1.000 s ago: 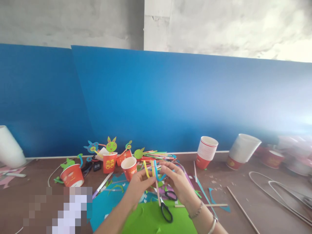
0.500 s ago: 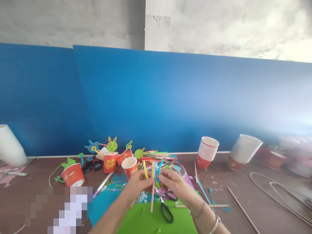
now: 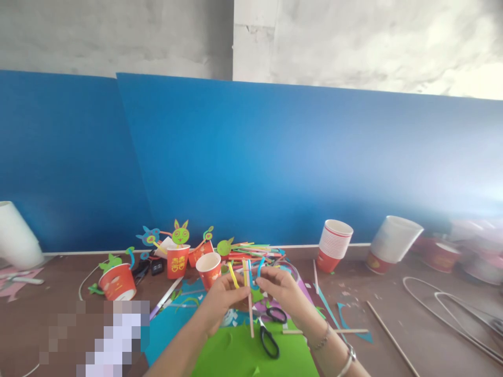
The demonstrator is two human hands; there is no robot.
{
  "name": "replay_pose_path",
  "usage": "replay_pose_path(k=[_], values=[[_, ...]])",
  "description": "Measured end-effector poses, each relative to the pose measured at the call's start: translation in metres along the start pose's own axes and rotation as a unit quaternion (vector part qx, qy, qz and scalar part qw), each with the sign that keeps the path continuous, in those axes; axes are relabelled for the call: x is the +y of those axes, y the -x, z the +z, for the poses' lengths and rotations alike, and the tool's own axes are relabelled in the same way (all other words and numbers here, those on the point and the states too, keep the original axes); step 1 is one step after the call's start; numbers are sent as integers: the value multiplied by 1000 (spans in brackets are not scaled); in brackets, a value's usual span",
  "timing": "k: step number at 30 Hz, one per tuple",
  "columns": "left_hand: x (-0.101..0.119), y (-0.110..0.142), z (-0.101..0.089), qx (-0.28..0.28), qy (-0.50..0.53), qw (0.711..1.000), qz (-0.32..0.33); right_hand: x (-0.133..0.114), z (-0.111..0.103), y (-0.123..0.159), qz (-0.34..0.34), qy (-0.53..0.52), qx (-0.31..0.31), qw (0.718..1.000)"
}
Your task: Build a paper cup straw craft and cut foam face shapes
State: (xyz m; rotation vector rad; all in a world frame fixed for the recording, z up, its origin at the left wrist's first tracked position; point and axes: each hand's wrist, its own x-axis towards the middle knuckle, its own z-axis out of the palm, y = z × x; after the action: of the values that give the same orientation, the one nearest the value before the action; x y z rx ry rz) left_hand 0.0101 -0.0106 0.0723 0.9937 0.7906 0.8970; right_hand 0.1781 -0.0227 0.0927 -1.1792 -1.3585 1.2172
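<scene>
My left hand (image 3: 225, 302) is closed around a bent yellow straw (image 3: 232, 275) and a pale pinkish straw (image 3: 251, 318) that hangs down past the thumb. Close against these, another yellow straw piece (image 3: 245, 268) stands upright at the fingertips. A short blue straw (image 3: 261, 267) is pinched in my right hand (image 3: 280, 289), just right of the others. Both hands hover over a green paper sheet (image 3: 220, 353). Below them lie black-handled scissors (image 3: 269, 343), partly over the green sheet. The fingers hide the straws' lower ends in places.
Red paper cups (image 3: 208, 267) with paper animal heads stand at the back left, beside a heap of straws (image 3: 251, 254). Stacked cups (image 3: 335, 243) are at the back right. Wooden sticks (image 3: 387, 330), a white cable (image 3: 451, 314) and blue paper (image 3: 165, 335) lie on the table.
The pale straw has swung slightly right at its lower end and come nearer upright. My right fingers have shifted a little, and the yellow straw leans more to the left.
</scene>
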Motion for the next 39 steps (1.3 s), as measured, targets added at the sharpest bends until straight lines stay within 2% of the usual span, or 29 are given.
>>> replay_pose_path(k=[3,11,19,26,30,36,38,39], values=[[0,0,1,5,-20,1000,7,-3,-1,1,-16,20,46,999],[0,3,5,4,-64,998,7,2,3,3,-17,75,75,994],[3,6,7,-2,-87,996,-18,-5,3,5,29,5,33,999],[7,7,6,-57,-116,991,-16,-3,0,4,23,-1,-2,1000],[9,5,2,-23,-81,996,21,-4,-3,3,22,5,13,1000],[6,5,2,-65,-106,992,-4,-7,-3,4,13,29,-76,997],[12,6,-1,-42,-151,988,16,-6,-4,4,28,32,-48,998],[16,6,-5,-5,-183,982,44,-6,-5,4,36,26,-21,999]])
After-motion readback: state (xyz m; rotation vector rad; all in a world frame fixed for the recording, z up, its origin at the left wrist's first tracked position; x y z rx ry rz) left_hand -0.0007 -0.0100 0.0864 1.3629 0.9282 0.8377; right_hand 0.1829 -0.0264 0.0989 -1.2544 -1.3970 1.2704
